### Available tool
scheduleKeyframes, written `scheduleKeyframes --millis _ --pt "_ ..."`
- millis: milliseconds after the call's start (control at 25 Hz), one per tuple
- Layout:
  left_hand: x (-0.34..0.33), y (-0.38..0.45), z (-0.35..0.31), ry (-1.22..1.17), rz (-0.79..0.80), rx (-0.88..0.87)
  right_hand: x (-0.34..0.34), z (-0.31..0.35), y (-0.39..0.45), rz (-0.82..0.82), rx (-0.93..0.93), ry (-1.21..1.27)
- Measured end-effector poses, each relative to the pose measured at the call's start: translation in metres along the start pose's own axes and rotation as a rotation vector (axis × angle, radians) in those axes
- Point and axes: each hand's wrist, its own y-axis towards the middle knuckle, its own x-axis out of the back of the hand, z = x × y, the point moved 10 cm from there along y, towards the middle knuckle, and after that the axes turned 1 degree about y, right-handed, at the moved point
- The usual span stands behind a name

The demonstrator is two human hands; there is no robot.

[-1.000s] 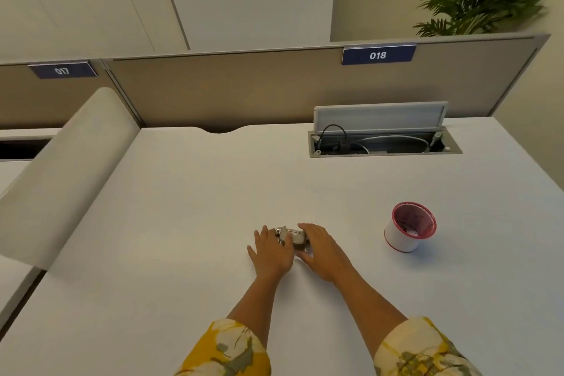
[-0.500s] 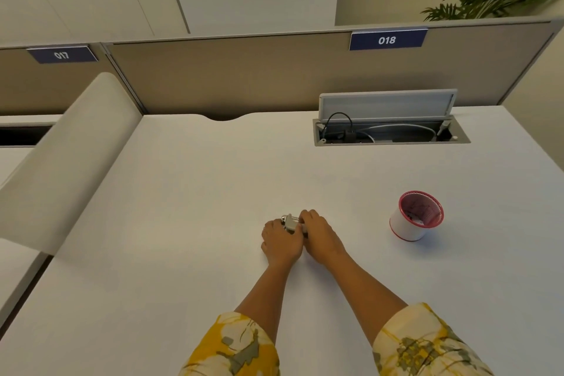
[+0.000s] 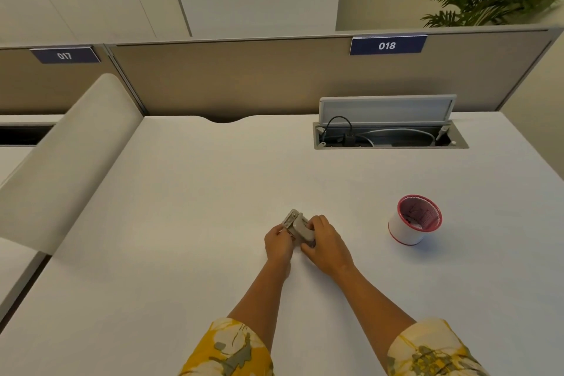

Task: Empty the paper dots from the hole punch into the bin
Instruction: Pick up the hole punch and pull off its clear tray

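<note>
A small grey hole punch is at the middle of the white desk, tilted with its metal base turned up and to the left. My left hand pinches its left side at the base. My right hand wraps around its right end. Both hands hide the lower part of the punch. The bin is a small white tub with a red rim and red inside, standing on the desk to the right of my hands, a hand's length or more away.
An open cable tray with its lid raised and cords inside is set into the white desk at the back right. A rounded white divider runs along the desk's left side. A beige partition closes off the far edge.
My hands have tightened around the hole punch and tipped it up, so its metal base now shows. Earlier it lay flat between them.
</note>
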Motion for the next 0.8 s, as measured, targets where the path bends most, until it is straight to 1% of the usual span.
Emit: scheduleKeyframes --millis 240,360,440,520,600,640,720,800 --pt "-0.027 -0.011 -0.007 -0.006 0.204 -0.061 0.017 -0.001 -0.006 -0.125 -0.106 0.143" --pt "-0.030 -0.014 -0.016 -0.013 0.249 -0.083 0.018 0.000 -0.013 -0.093 -0.081 0.242" --pt "-0.028 -0.015 -0.016 -0.014 0.260 -0.060 0.023 -0.005 -0.018 -0.093 -0.090 0.367" --pt "-0.027 -0.017 -0.010 0.012 0.288 -0.021 0.036 -0.015 -0.017 -0.193 -0.150 0.510" --pt "-0.033 -0.023 -0.004 0.014 0.358 0.025 0.046 -0.030 -0.011 -0.302 -0.251 0.630" --pt "-0.037 -0.026 -0.003 0.019 0.395 0.039 0.046 -0.036 -0.006 -0.298 -0.305 0.694" --pt "-0.043 -0.031 -0.004 0.042 0.444 0.049 0.037 -0.038 0.004 -0.171 -0.367 0.785" --pt "-0.046 -0.034 -0.007 0.058 0.470 0.049 0.031 -0.037 0.009 -0.091 -0.363 0.746"
